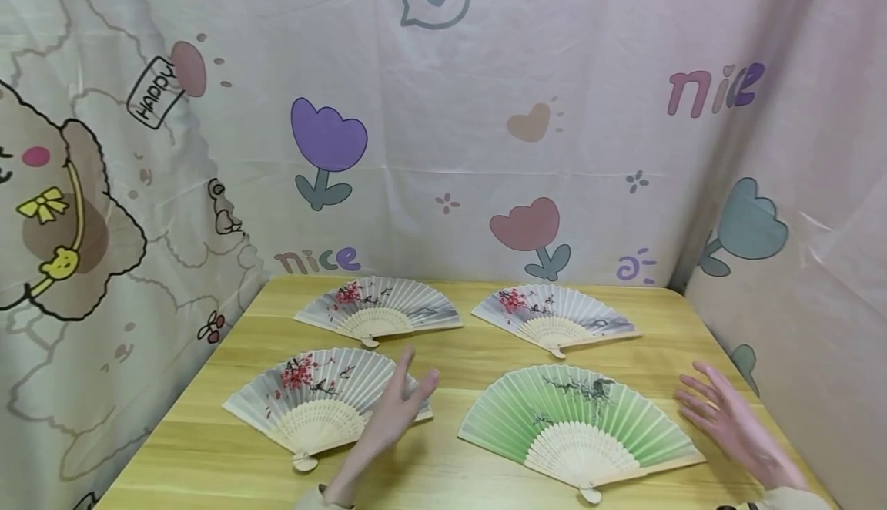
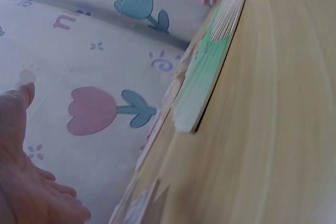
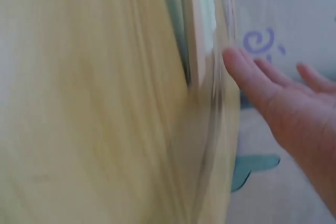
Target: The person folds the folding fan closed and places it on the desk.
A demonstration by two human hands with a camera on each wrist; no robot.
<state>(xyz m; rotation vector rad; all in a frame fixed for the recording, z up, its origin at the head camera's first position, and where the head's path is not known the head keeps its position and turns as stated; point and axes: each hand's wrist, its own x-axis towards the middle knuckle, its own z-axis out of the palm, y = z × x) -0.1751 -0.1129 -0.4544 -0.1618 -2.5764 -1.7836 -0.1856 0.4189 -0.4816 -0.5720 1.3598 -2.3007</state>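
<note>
A green folding fan (image 1: 516, 414) lies spread at the front right of the table, with dark branches painted on it. My right hand (image 1: 733, 419) hovers just past its right end, fingers loosely extended and holding nothing. At the front left lies a spread grey-white folding fan (image 1: 333, 371) with red blossoms. Over its right end is my left hand (image 1: 398, 406), thumb and fingers apart, gripping nothing; it hides part of that fan. In the left wrist view the left hand (image 2: 31, 171) appears raised off the table. The right wrist view shows the right hand (image 3: 283, 98) near the green fan's edge (image 3: 195, 35).
Two more spread blossom fans lie at the back, a left one (image 1: 377, 310) and a right one (image 1: 554, 317). All rest on a wooden table (image 1: 443, 456). A patterned cloth (image 1: 430, 109) hangs behind and along both sides.
</note>
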